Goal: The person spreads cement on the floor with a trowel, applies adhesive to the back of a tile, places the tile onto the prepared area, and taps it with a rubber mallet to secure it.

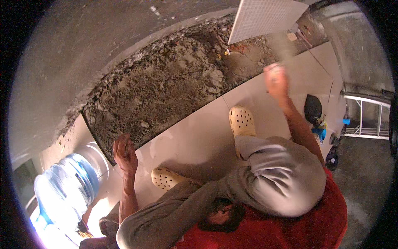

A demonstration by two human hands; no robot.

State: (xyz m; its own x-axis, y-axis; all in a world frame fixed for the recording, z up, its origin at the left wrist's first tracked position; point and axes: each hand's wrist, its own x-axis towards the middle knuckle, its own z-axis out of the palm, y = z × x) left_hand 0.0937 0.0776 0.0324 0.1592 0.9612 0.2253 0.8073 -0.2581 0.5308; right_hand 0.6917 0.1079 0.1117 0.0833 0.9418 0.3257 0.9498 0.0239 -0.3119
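I crouch on a floor of large pale tiles [195,137], wearing cream clogs [242,120]. A bed of rough grey-brown mortar [166,87] lies in front of the tiles. My left hand [124,154] rests with bent fingers on the tile edge beside the mortar and holds nothing that I can see. My right hand [275,79] is raised over the far tiles near the mortar, closed around pale powder. A hazy streak of dust [285,47] hangs above it.
A white tile [265,16] with a gridded back leans at the top. A blue water jug [68,186] lies at the lower left. A black bag [313,108] and a metal ladder [367,116] are at the right. Bare concrete [62,62] surrounds the mortar.
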